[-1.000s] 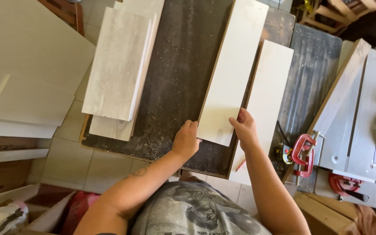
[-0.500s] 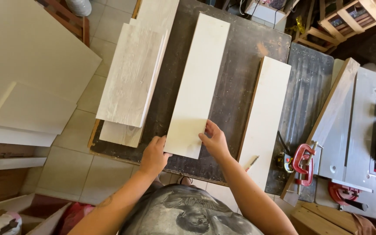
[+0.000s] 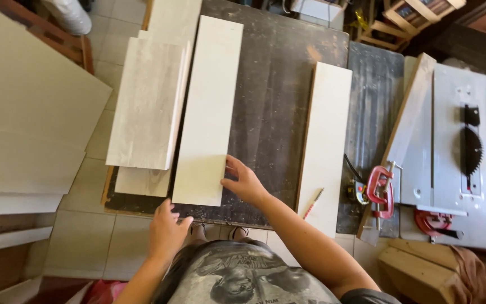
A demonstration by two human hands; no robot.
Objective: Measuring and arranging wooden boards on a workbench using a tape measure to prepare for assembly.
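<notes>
Bare dark tabletop (image 3: pixel 271 112) lies open between the cream board (image 3: pixel 206 112) and white plank (image 3: pixel 327 141).

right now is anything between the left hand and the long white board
Nothing visible. The left hand sits off the near edge of the dark table, just short of the white board's near end, with only bare table edge between. The right hand already touches the board's right edge.

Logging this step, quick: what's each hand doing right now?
Left hand: open, at the white board's near end.
Right hand: open, fingertips against that board's edge.
</notes>
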